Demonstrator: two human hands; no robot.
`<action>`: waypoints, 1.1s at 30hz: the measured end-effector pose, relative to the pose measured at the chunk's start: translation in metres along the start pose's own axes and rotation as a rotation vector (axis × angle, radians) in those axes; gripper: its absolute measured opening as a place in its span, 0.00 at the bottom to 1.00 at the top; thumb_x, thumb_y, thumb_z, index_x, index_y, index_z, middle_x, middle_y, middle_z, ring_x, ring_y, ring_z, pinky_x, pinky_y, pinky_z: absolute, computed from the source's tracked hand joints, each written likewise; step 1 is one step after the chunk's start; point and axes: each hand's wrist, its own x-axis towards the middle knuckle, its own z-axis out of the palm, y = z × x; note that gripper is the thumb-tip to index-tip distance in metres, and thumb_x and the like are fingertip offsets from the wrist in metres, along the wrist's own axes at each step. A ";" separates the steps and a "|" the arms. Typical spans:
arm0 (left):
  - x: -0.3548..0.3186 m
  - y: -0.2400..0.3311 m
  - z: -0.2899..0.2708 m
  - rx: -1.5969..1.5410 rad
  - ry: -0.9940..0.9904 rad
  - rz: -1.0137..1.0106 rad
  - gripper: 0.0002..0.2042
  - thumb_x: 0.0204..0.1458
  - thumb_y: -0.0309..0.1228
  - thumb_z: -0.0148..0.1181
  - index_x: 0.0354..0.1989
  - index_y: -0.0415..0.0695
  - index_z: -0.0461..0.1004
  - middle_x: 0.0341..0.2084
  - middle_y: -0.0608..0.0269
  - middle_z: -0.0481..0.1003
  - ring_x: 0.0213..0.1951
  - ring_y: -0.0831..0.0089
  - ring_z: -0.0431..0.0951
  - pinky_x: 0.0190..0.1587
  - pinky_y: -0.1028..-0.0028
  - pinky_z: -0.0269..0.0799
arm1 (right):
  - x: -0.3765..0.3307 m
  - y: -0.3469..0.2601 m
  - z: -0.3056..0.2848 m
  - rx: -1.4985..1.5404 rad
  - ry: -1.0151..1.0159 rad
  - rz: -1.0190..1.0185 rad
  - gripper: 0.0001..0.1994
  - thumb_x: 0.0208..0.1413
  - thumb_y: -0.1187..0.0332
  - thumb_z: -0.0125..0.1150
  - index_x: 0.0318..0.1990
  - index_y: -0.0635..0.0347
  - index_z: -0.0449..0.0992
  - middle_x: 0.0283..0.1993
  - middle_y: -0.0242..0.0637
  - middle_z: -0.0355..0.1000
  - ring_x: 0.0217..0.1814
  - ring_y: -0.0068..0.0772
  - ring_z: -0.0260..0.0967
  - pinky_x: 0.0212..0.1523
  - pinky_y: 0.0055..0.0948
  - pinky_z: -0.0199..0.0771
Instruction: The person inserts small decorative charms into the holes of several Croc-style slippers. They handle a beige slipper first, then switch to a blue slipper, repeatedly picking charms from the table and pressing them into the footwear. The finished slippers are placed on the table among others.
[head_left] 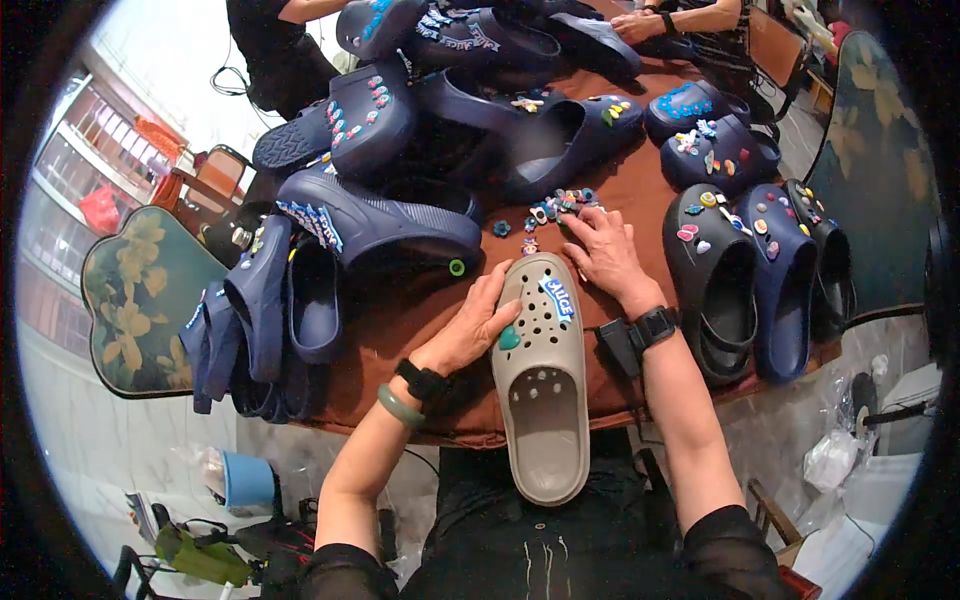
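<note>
A beige clog (548,430) with round holes lies in front of me, toe away, its heel overhanging the table's near edge. On its toe sit a blue-and-white lettered charm (556,300) and a green charm (509,338). My left hand (468,325) grips the clog's left side, thumb by the green charm. Beyond the toe, my right hand (606,255) reaches with fingers stretched into a small pile of colourful shoe charms (562,204). Its fingertips touch the pile; whether they pinch a charm is hidden. A small figure charm (530,246) lies just past the toe.
Dark blue clogs (385,235) with charms crowd the table's left and far side. Several dark clogs (712,290) stand on the right. A green ring-shaped piece (457,267) lies left of my left hand. Across the brown-covered table (400,395), other people's hands (640,25) handle clogs.
</note>
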 end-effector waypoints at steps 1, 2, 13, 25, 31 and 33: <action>0.000 0.004 0.000 0.005 -0.018 -0.023 0.30 0.65 0.39 0.44 0.70 0.38 0.45 0.66 0.46 0.54 0.68 0.57 0.52 0.69 0.67 0.47 | 0.000 0.004 0.001 0.030 -0.031 0.015 0.16 0.50 0.60 0.66 0.48 0.44 0.76 0.49 0.36 0.69 0.52 0.43 0.63 0.47 0.43 0.64; -0.001 0.003 0.000 0.006 -0.010 -0.020 0.30 0.65 0.39 0.44 0.70 0.38 0.45 0.66 0.46 0.53 0.69 0.57 0.51 0.69 0.66 0.46 | 0.001 0.007 0.001 0.062 -0.065 0.023 0.16 0.50 0.59 0.66 0.47 0.44 0.76 0.49 0.37 0.69 0.52 0.44 0.63 0.47 0.43 0.64; -0.015 -0.011 0.009 -0.037 0.098 0.009 0.30 0.66 0.44 0.38 0.71 0.38 0.44 0.67 0.42 0.53 0.68 0.49 0.51 0.70 0.60 0.43 | -0.016 0.016 -0.026 0.093 -0.087 0.139 0.11 0.50 0.68 0.65 0.41 0.59 0.76 0.42 0.44 0.70 0.47 0.50 0.66 0.47 0.44 0.68; -0.014 -0.007 0.002 -0.290 0.092 -0.002 0.25 0.66 0.41 0.43 0.66 0.37 0.58 0.63 0.52 0.63 0.66 0.62 0.60 0.67 0.67 0.53 | -0.006 -0.002 -0.042 0.162 -0.104 0.209 0.08 0.47 0.73 0.66 0.36 0.58 0.77 0.34 0.39 0.75 0.44 0.42 0.71 0.49 0.41 0.67; 0.019 0.019 -0.021 0.224 0.399 0.263 0.09 0.54 0.27 0.61 0.43 0.42 0.79 0.39 0.54 0.79 0.44 0.60 0.76 0.52 0.67 0.68 | 0.002 -0.020 -0.056 0.897 -0.233 0.329 0.08 0.47 0.73 0.69 0.36 0.60 0.81 0.35 0.35 0.77 0.43 0.25 0.73 0.43 0.29 0.72; 0.033 0.026 -0.017 0.270 0.406 0.287 0.08 0.52 0.27 0.63 0.40 0.42 0.80 0.35 0.55 0.79 0.39 0.59 0.77 0.49 0.66 0.68 | 0.002 -0.028 -0.057 0.997 -0.227 0.226 0.08 0.47 0.72 0.70 0.36 0.61 0.81 0.35 0.33 0.76 0.42 0.23 0.72 0.42 0.26 0.72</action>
